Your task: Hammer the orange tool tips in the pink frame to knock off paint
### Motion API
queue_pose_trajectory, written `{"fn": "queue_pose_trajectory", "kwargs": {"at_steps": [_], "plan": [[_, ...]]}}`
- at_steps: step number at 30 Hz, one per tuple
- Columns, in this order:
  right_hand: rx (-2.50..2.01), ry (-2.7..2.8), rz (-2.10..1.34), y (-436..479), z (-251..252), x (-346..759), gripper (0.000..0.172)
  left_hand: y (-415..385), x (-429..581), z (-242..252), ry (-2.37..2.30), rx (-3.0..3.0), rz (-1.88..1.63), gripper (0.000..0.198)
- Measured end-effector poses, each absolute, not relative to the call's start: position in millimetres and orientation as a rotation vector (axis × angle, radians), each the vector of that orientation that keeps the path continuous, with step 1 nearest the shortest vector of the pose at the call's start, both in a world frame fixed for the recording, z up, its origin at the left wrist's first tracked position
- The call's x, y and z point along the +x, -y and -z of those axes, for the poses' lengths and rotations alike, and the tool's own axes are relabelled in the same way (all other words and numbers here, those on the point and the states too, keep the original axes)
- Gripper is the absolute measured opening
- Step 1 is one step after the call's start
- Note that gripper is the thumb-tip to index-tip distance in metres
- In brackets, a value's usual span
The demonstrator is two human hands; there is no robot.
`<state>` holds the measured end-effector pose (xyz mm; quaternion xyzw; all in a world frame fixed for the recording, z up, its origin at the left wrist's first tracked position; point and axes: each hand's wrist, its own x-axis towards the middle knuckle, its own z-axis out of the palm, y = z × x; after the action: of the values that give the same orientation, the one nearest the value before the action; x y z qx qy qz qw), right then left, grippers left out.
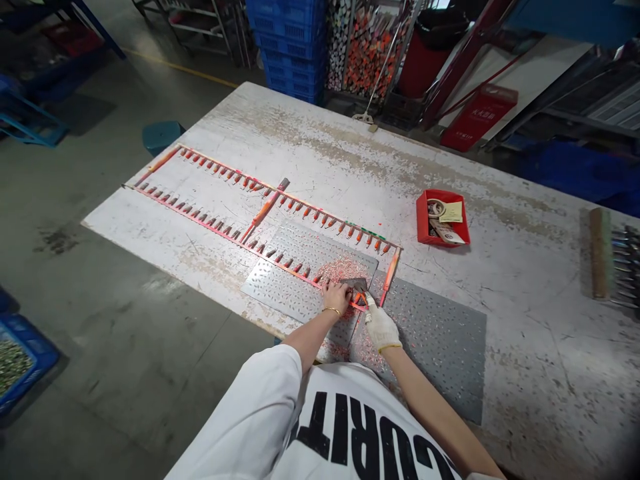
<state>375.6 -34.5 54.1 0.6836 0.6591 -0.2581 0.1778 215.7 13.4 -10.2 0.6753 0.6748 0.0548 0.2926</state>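
Observation:
A long frame of pink and orange bars (263, 212) lies on the worn white table, with rows of small red-tipped pieces along both long sides. At its near right corner, my bare left hand (336, 298) is closed at the near bar; what its fingers pinch is too small to make out. My right hand (381, 323), in a white glove, is wrapped round a scraper (358, 285) with a dark flat blade and orange parts, held just right of my left fingers. Red and pale chips (340, 269) are scattered around the blade, over grey textured mats (440, 333).
A red tray (443, 241) with a tape roll and papers stands right of the frame. A wooden block (600, 253) and metal rods are at the far right. Blue crates (290, 50) stand beyond the far edge, and a teal stool (163, 137) is at the left.

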Motion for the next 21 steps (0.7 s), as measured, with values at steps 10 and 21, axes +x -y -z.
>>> {"fn": "queue_pose_trajectory", "kwargs": {"at_steps": [10, 21], "plan": [[2.028, -1.889, 0.841, 35, -54, 377, 0.042, -13, 216, 13, -1.797, 1.810, -0.159, 0.016], [2.115, -2.005, 0.766, 34, -70, 387, 0.045, -12, 219, 8, -1.814, 1.785, -0.194, 0.016]]}}
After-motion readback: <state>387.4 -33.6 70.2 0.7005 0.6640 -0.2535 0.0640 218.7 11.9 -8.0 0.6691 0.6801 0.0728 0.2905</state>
